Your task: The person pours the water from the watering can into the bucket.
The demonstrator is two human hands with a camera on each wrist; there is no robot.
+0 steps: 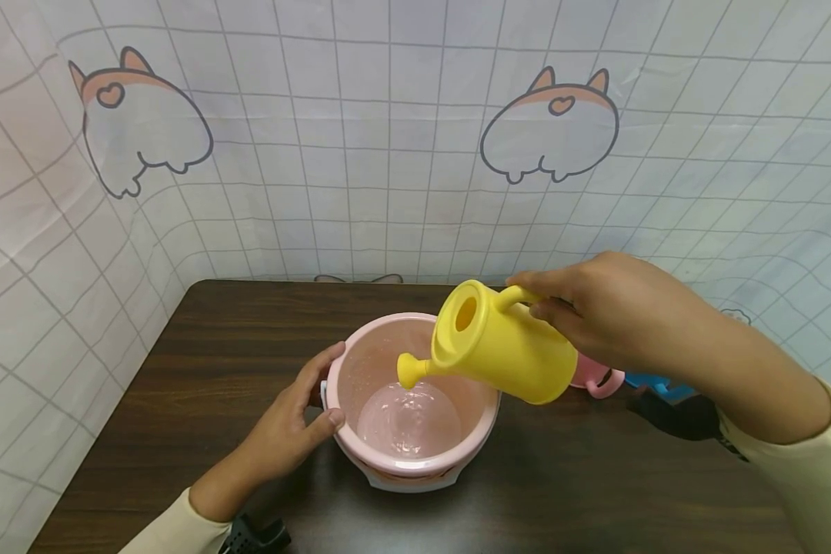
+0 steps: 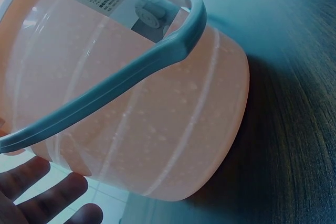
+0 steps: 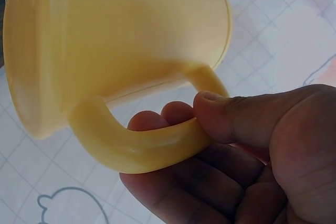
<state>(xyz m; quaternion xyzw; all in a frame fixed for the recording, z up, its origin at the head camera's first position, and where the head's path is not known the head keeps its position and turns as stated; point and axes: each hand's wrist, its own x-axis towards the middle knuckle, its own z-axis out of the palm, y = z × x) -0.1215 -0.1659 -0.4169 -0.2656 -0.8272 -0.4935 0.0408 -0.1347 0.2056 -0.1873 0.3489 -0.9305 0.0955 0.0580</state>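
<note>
A pink bucket [image 1: 412,465] stands upright on the dark wooden table, with rippled clear water [image 1: 408,423] at its bottom. My left hand [image 1: 287,427] rests against the bucket's left side, thumb at the rim and fingers spread along the wall. In the left wrist view, the bucket's handle [image 2: 131,77] hangs across its labelled outer wall. My right hand [image 1: 616,308] grips the handle [image 3: 152,148] of a yellow watering can [image 1: 505,350], fingers curled beneath and thumb on top. The can tilts left, its spout [image 1: 412,370] over the bucket's opening. I cannot make out a stream.
Behind the can and right forearm, a pink handled item [image 1: 602,381] and a blue item [image 1: 665,387] lie partly hidden on the table [image 1: 215,346]. A white gridded curtain [image 1: 360,154] with cartoon animals hangs behind and on both sides.
</note>
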